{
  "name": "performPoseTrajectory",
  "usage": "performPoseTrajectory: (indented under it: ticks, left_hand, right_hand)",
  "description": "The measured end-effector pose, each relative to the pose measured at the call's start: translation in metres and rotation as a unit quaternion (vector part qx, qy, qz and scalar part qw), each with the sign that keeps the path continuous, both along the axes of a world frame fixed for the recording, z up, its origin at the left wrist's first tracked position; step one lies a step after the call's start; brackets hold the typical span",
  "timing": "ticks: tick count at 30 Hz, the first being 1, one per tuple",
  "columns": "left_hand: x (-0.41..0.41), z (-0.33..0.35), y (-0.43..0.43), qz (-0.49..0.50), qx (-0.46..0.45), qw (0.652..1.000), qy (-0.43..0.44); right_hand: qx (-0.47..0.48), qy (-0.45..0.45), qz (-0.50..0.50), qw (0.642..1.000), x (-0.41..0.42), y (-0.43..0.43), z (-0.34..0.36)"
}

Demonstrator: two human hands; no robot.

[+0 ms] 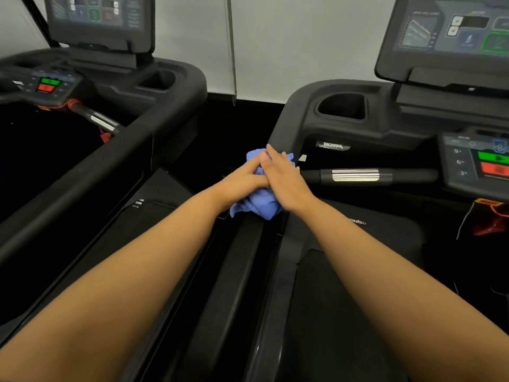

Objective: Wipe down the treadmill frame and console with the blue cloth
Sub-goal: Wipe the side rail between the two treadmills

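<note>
Left to right. The neighbouring treadmill (154,128) fills the left of the view and is no part of my job.

At centre, my left hand (242,183) lies on the blue cloth (256,205). Its forefinger reaches forward over the bunched fabric, but the other fingers are hidden under my right hand, so I cannot tell whether it grips the cloth or only presses on it. My right hand (286,180) lies flat across the left with its fingers straight, holding nothing and bearing down. The cloth is crumpled, not spread, and sits on the left side arm (279,133) of the right-hand treadmill, just below where that arm curves up into the console housing.

Further right are the cup holder (341,106), the grip bar (355,175) with its silver sensor band, the keypad (479,164) and, above it, the console screen (451,31). A red safety cord (493,216) hangs under the keypad.

Hazards, as I judge them:
- **Poor coverage:** a bunched cloth touches only a narrow strip of the arm, so patches may go unwiped.
- **Slipping off:** with both hands stacked on a rounded arm, a hard push could slide the cloth into the dark gap between the machines.
- **Pressing a key:** wiping the keypad firmly could press the green key.
- **Catching the cord:** a trailing fold of cloth could snag the red cord.
</note>
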State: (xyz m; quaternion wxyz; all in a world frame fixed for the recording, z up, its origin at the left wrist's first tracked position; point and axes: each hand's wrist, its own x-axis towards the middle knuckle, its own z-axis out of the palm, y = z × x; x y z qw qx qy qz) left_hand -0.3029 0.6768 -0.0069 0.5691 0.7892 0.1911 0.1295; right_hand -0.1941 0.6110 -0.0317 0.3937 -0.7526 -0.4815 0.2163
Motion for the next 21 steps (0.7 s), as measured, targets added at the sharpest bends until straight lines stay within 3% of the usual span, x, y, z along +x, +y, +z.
performPoseTrajectory:
  ticks: [2, 4, 6, 10, 14, 16, 21]
  left_hand:
    - [-0.020, 0.006, -0.012, 0.066, -0.124, 0.989, -0.041]
    - [-0.043, -0.001, -0.023, 0.123, -0.189, 0.973, -0.042]
    - [-0.070, -0.017, -0.037, 0.158, -0.222, 0.962, -0.014]
    - [-0.122, -0.040, -0.071, 0.221, -0.285, 0.930, 0.069]
    - [-0.153, -0.039, -0.102, 0.244, -0.253, 0.925, 0.148]
    - [-0.159, -0.037, -0.111, 0.253, -0.264, 0.920, 0.142]
    - [-0.155, -0.025, -0.124, 0.314, -0.193, 0.910, 0.189]
  right_hand:
    - [-0.043, -0.155, 0.003, 0.987, 0.004, 0.006, 0.006]
    - [-0.108, -0.309, 0.029, 0.945, 0.005, 0.014, 0.012]
    - [-0.136, -0.354, 0.064, 0.923, 0.000, 0.023, 0.014]
    - [-0.030, -0.355, 0.093, 0.930, -0.006, 0.025, 0.012]
    - [0.019, -0.214, 0.089, 0.973, -0.020, 0.016, 0.010]
    - [0.042, -0.181, 0.091, 0.978, -0.032, 0.008, 0.003]
    - [0.062, -0.214, 0.106, 0.969, -0.075, -0.028, -0.018]
